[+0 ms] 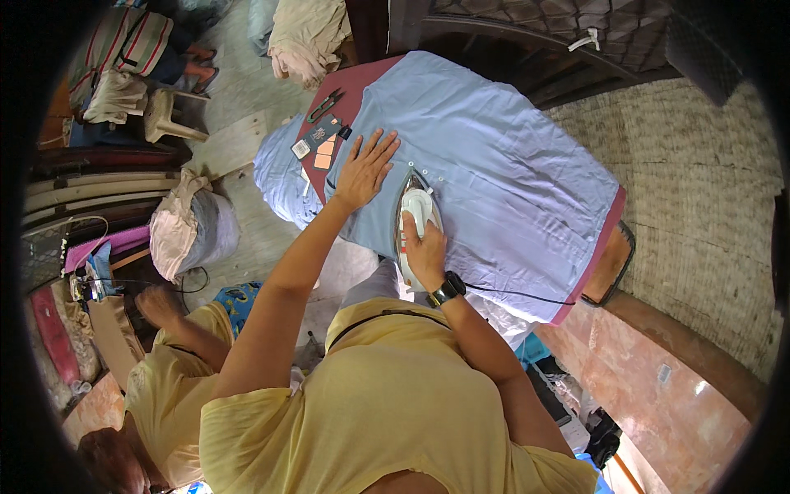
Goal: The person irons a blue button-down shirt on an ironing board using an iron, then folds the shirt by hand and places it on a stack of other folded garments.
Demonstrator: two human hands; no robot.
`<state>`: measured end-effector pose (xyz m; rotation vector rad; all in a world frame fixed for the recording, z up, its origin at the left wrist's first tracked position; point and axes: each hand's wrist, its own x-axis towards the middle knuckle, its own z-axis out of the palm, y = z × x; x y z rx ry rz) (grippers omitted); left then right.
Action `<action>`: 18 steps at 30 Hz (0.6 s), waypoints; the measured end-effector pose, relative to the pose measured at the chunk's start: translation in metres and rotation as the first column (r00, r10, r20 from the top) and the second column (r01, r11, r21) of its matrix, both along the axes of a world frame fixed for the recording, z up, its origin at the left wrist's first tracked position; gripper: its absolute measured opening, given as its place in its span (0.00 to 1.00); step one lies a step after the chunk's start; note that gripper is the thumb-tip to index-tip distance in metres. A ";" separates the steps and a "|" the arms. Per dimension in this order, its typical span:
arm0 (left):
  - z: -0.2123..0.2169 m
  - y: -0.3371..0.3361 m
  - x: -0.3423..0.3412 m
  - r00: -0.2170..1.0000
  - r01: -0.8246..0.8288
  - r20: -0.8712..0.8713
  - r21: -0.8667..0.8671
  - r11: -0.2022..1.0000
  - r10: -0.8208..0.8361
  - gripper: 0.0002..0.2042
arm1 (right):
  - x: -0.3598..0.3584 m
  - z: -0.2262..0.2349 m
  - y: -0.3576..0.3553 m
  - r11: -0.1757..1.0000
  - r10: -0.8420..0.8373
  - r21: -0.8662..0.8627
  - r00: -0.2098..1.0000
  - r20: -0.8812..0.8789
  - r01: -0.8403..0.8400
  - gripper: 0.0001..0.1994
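Observation:
A light blue shirt (502, 156) lies spread over a dark red ironing board (352, 80), with wrinkles toward its right side. My left hand (368, 171) rests flat on the cloth near the shirt's left edge, fingers spread. Wrapped round the handle of a white clothes iron (418, 203) is my right hand (425, 251). The iron sits on the shirt beside a few small white buttons, its tip pointing away from me. Left of my left hand, thread snips (325, 107) and a dark tag (322, 133) with orange stickers lie on the board.
A black cord (518, 292) trails right from the iron. More blue cloth (284, 177) hangs off the board's left side. Another person (177, 370) in yellow sits at lower left. Cloth bundles (193, 222) and a plastic stool (174, 115) stand on the floor; a metal gate (527, 49) rises behind.

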<state>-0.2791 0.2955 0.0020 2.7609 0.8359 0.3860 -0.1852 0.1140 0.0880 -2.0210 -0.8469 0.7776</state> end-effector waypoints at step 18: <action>0.001 -0.001 0.001 1.000 0.003 0.003 0.001 1.000 -0.003 0.25 | -0.012 -0.034 0.006 0.994 -0.111 -0.018 0.986 -0.126 0.110 0.26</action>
